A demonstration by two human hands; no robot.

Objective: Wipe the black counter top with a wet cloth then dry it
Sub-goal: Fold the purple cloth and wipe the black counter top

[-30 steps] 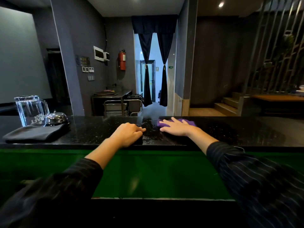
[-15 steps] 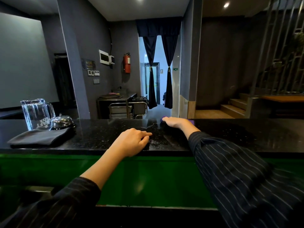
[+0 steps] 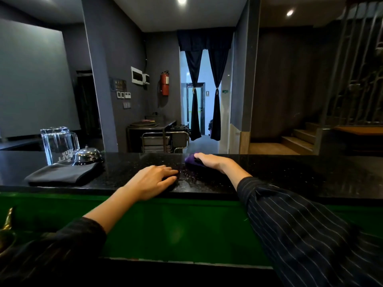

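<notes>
The black speckled counter top (image 3: 279, 172) runs across the view above a green front panel. My right hand (image 3: 213, 161) reaches to the counter's far edge and presses on a bunched purple cloth (image 3: 190, 159), which shows only past my fingers. My left hand (image 3: 154, 179) lies palm down near the front edge. Its fingers cover a small dark cloth (image 3: 173, 181), which is mostly hidden. Wet streaks glisten on the counter between my two hands.
On the counter's left end lie a folded black napkin (image 3: 62, 175), a chrome service bell (image 3: 88, 155) and an upturned glass beer mug (image 3: 58, 145). Behind the counter are a metal trolley (image 3: 165, 141) and stairs (image 3: 298, 141).
My right hand has slid the purple cloth away from me to the far edge, bunching it. My left hand has uncurled from a fist to a flatter hold, staying near the front edge.
</notes>
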